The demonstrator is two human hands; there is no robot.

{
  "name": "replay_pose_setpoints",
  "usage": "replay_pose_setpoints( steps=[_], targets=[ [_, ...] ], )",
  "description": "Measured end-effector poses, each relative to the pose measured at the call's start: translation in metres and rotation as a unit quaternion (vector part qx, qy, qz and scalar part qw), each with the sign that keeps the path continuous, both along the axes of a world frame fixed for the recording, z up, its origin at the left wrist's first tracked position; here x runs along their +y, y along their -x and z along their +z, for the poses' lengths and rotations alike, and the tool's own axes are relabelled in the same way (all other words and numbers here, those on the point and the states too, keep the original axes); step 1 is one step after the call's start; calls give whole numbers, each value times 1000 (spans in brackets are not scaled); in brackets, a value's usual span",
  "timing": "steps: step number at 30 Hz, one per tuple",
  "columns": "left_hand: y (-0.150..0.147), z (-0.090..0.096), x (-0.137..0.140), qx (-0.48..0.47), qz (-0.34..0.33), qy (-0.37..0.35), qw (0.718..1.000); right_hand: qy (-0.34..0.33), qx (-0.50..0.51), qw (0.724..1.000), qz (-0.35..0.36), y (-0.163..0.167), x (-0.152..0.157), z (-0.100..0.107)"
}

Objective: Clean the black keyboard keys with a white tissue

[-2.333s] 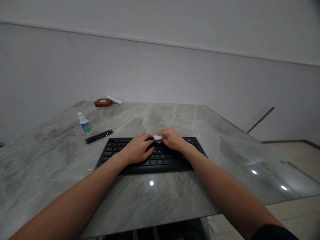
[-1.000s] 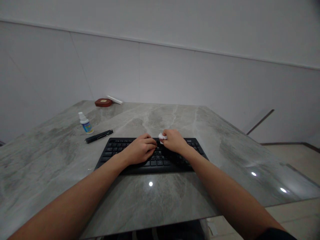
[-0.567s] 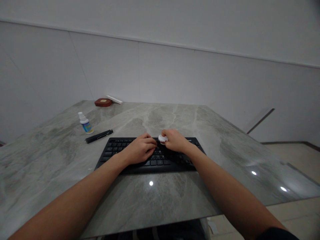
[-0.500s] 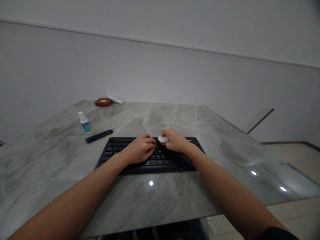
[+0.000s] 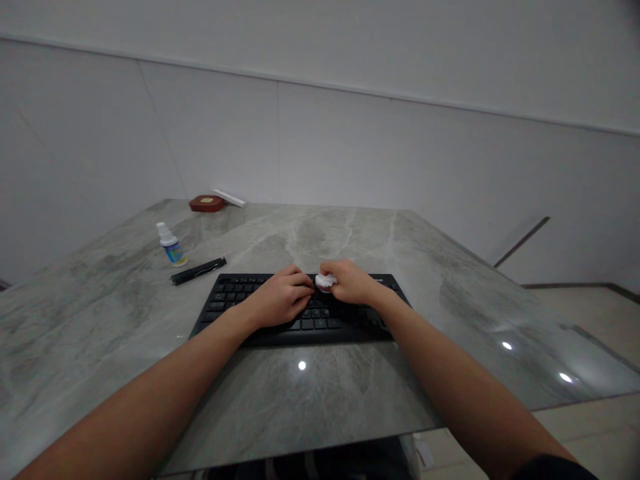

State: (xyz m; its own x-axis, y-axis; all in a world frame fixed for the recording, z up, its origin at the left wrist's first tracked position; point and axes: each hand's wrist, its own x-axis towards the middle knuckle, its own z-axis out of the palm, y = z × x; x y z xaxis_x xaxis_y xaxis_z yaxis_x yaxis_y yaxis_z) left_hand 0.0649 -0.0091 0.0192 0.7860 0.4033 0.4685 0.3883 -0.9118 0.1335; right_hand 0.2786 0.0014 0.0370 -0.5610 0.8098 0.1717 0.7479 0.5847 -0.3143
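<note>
A black keyboard point(image 5: 320, 337) lies near the front of the marble-patterned table. My left hand point(image 5: 285, 297) rests over its middle keys, palm down, fingers stretched to the right and holding nothing. Pinched in my right hand point(image 5: 353, 281) is a crumpled white wad point(image 5: 326, 281), perhaps tissue or cloth, against the keyboard's upper rows. The fingertips of the left hand lie just left of this wad. Both hands hide many of the keys.
To the left stand a white spray bottle point(image 5: 173, 250) with a blue label and, beside it, a slim black object point(image 5: 199, 271). A reddish-brown case point(image 5: 207, 203) and a white bar point(image 5: 230, 198) lie at the table's point(image 5: 320, 400) back edge by the wall.
The white wad and the right fingers have shifted very slightly on the keyboard. My left hand has stayed in place.
</note>
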Motion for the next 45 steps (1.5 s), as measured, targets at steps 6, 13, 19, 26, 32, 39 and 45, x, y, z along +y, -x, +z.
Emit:
replay_pose_setpoints(
  steps=[6, 13, 19, 26, 32, 39, 45],
  targets=[
    [2, 0, 0, 5, 10, 1, 1000, -22, 17, 1000, -2, 7, -1, -4],
    [2, -1, 1, 14, 15, -8, 1000, -34, 45, 998, -25, 8, 2, -8],
    [1, -1, 1, 18, 13, -10, 1000, -27, 68, 996, -45, 13, 0, -9],
    [1, 0, 0, 20, 12, -17, 1000, -24, 100, 992, -71, 17, -2, -10],
    [1, -1, 1, 14, 13, -15, 1000, -17, 104, 992, -64, 11, 3, -8],
    [2, -2, 2, 15, 6, -17, 1000, -16, 119, 991, -63, 15, -1, -10],
    [2, -3, 2, 16, 10, -22, 1000, 28, 83, 995, -40, 7, 1, -1]
  ],
)
